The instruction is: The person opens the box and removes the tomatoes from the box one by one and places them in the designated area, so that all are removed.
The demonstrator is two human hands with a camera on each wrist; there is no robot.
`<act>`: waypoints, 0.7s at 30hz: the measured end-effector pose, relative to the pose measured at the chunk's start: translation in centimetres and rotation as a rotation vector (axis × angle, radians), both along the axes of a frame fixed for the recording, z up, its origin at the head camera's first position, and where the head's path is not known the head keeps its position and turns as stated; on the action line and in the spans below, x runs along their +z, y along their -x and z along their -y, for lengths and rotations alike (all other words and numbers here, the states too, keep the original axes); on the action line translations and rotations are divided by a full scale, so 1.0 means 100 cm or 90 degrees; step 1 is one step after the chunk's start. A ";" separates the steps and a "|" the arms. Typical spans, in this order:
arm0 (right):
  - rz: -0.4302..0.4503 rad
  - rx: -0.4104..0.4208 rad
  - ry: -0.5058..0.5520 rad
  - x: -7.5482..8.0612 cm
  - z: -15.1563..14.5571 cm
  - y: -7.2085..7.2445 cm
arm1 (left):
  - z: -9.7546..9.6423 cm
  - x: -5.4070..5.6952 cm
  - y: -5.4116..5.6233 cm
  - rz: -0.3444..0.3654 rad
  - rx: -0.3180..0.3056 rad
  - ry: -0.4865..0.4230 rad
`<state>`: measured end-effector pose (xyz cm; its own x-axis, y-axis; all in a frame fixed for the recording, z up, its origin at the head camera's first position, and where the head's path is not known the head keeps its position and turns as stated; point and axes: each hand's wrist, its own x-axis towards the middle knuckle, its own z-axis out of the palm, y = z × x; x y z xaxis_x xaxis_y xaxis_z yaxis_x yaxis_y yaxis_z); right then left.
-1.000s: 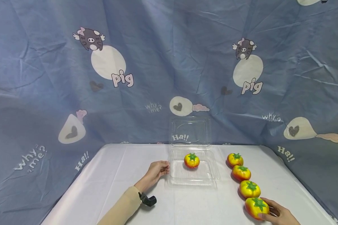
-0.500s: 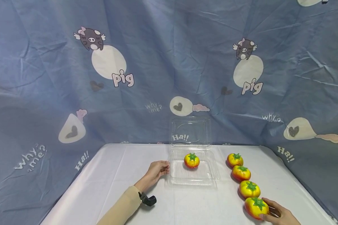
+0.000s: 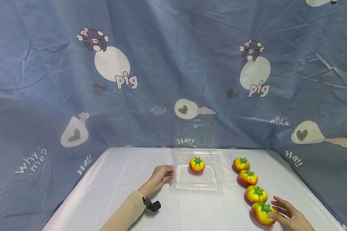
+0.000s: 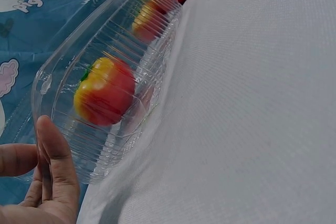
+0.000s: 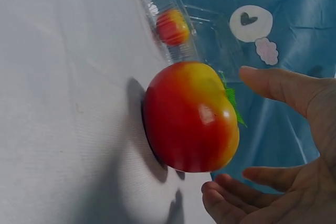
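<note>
A clear plastic clamshell container stands on the table with its lid raised at the back. One red-and-yellow toy tomato with a green leafy top sits inside. At the container's left side, my left hand pinches its rim between thumb and fingers, as the left wrist view shows. My right hand is beside the nearest toy tomato, fingers spread. In the right wrist view, a gap shows between the fingers and that tomato, which rests on the cloth.
Behind the nearest tomato, a row of more toy tomatoes runs back along the table's right side. White cloth covers the table. A blue printed curtain hangs behind and at both sides.
My right hand has loosened from the nearest tomato and drawn slightly right, its fingers spreading. The tomato stays where it was. My left hand and the container have not moved.
</note>
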<state>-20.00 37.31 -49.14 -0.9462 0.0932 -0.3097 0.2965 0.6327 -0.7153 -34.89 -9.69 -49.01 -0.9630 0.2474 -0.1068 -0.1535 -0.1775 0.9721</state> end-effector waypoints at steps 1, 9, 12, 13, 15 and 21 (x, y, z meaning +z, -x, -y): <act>0.002 0.000 -0.001 0.001 0.000 0.001 | 0.000 0.000 0.000 -0.001 0.000 -0.001; -0.005 0.002 -0.012 0.008 -0.003 0.002 | 0.000 -0.001 0.001 0.002 0.003 -0.001; -0.013 0.007 -0.020 0.012 -0.004 0.002 | 0.000 -0.002 0.000 -0.001 0.006 -0.003; -0.016 0.010 -0.022 0.014 -0.004 0.003 | 0.000 -0.002 0.000 -0.001 0.007 -0.004; -0.016 0.012 -0.028 0.018 -0.003 0.003 | -0.001 -0.001 0.000 -0.003 0.009 -0.005; -0.042 0.020 -0.053 0.031 -0.003 0.005 | -0.001 0.001 -0.001 0.003 0.010 -0.005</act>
<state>-20.54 37.59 -46.00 -0.9673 0.0865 -0.2385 0.2296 0.6987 -0.6776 -34.79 -9.62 -48.92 -0.9662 0.2333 -0.1093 -0.1551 -0.1881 0.9698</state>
